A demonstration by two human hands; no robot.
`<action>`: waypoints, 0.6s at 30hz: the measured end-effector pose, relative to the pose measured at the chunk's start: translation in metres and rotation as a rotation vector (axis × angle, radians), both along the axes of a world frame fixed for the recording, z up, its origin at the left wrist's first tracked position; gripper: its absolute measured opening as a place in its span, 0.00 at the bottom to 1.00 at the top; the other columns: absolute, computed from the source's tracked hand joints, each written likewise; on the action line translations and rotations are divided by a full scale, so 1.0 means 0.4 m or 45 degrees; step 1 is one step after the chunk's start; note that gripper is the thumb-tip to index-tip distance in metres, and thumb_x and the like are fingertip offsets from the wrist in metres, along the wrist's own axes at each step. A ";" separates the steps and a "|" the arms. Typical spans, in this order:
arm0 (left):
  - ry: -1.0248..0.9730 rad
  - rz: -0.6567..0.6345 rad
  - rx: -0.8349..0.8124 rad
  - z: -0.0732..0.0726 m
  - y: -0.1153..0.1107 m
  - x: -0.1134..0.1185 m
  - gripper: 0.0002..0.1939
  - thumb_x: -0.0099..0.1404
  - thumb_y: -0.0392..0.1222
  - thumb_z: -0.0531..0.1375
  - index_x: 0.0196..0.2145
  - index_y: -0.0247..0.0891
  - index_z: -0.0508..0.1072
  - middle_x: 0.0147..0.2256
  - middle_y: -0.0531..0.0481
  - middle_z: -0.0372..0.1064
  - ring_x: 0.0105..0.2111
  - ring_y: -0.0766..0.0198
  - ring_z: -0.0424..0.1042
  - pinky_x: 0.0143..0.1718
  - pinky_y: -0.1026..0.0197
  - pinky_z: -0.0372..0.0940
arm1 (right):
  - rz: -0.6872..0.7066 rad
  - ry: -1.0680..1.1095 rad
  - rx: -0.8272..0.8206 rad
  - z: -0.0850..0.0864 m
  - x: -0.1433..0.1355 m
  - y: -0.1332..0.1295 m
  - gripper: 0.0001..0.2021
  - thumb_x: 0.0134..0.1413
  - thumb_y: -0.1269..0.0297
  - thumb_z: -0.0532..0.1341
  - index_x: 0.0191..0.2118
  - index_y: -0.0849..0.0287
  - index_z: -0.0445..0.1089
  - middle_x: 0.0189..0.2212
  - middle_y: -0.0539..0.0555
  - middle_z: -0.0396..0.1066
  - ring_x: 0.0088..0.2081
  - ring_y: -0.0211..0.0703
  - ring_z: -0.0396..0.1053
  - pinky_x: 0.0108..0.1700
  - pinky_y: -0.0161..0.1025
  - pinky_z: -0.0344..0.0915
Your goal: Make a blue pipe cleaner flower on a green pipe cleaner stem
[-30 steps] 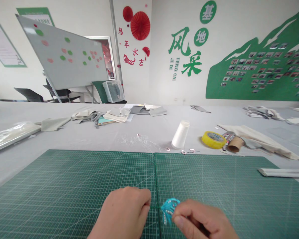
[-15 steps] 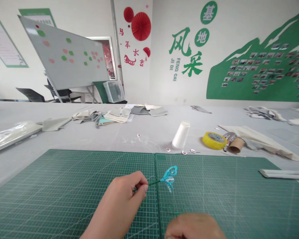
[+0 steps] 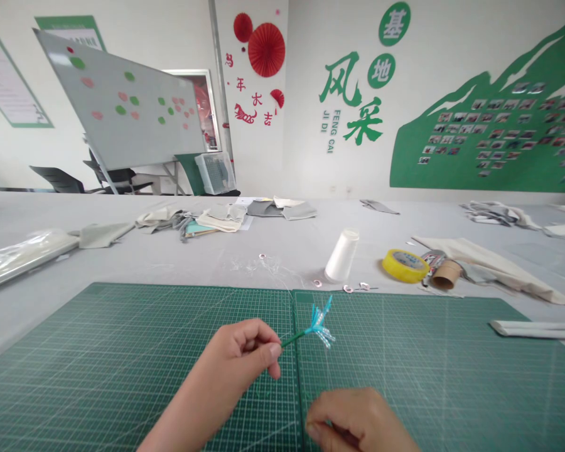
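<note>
Between thumb and fingertips, my left hand (image 3: 242,355) pinches the green stem of a small blue flower (image 3: 317,328) with clear, bead-like parts among its petals. The flower head points right and up, above the seam between the two green cutting mats (image 3: 145,351). Low in the view is my right hand (image 3: 365,417), closed with the thumb against curled fingers. What it holds, if anything, I cannot make out; faint green strands show near its fingertips.
Beyond the mats stand a white thread cone (image 3: 343,256), a yellow tape roll (image 3: 405,266) and a cardboard tube (image 3: 447,274). Loose white threads (image 3: 273,269) and small rings lie nearby. Fabric scraps (image 3: 223,216) spread further back; a plastic-wrapped roll (image 3: 28,254) lies left.
The flower has turned about its stem and tilted up, its petals now showing edge-on. My left fingers have shifted on the stem. My right hand has risen slightly into view.
</note>
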State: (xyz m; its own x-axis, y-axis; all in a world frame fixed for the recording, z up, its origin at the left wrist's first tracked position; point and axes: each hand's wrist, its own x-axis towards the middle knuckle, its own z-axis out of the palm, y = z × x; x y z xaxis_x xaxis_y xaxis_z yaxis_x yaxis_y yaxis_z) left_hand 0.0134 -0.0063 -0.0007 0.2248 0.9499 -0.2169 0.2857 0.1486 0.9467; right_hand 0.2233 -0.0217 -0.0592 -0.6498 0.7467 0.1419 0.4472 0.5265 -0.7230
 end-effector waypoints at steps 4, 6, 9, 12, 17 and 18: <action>-0.117 -0.053 -0.071 0.010 -0.005 -0.004 0.07 0.62 0.42 0.58 0.29 0.36 0.69 0.22 0.57 0.69 0.18 0.72 0.49 0.19 0.66 0.43 | -0.085 0.044 -0.027 -0.021 0.002 0.014 0.11 0.54 0.71 0.55 0.23 0.58 0.68 0.18 0.45 0.64 0.21 0.35 0.61 0.25 0.31 0.55; -0.171 -0.114 -0.100 0.013 -0.007 -0.007 0.06 0.61 0.41 0.58 0.29 0.36 0.69 0.21 0.57 0.68 0.18 0.72 0.48 0.19 0.66 0.44 | -0.115 0.060 -0.055 -0.030 0.006 0.018 0.11 0.55 0.69 0.55 0.23 0.58 0.67 0.18 0.45 0.62 0.22 0.36 0.60 0.25 0.31 0.54; -0.187 -0.223 -0.106 0.015 -0.010 -0.012 0.05 0.61 0.39 0.59 0.28 0.36 0.71 0.21 0.57 0.69 0.19 0.72 0.50 0.21 0.67 0.46 | -0.168 0.075 -0.116 -0.029 0.010 0.022 0.12 0.57 0.69 0.55 0.22 0.58 0.66 0.18 0.44 0.60 0.22 0.36 0.59 0.26 0.32 0.54; -0.230 -0.347 -0.142 0.014 -0.016 -0.016 0.04 0.60 0.37 0.60 0.28 0.36 0.73 0.21 0.56 0.70 0.19 0.72 0.56 0.23 0.68 0.50 | -0.209 0.110 -0.207 -0.020 0.011 0.024 0.11 0.55 0.70 0.57 0.23 0.58 0.68 0.19 0.45 0.62 0.22 0.36 0.59 0.26 0.32 0.55; -0.010 -0.566 -0.156 0.011 -0.041 -0.023 0.06 0.54 0.32 0.60 0.25 0.37 0.77 0.20 0.58 0.65 0.20 0.71 0.59 0.22 0.69 0.51 | -0.242 0.114 -0.231 -0.001 0.011 0.023 0.11 0.56 0.66 0.58 0.23 0.59 0.71 0.17 0.44 0.59 0.21 0.35 0.56 0.25 0.32 0.52; 0.089 -0.602 -0.119 0.011 -0.047 -0.023 0.09 0.53 0.30 0.58 0.24 0.37 0.78 0.20 0.59 0.64 0.21 0.71 0.59 0.22 0.69 0.52 | -0.263 0.111 -0.223 0.003 0.011 0.022 0.12 0.56 0.66 0.57 0.23 0.59 0.71 0.17 0.44 0.58 0.21 0.35 0.55 0.25 0.32 0.52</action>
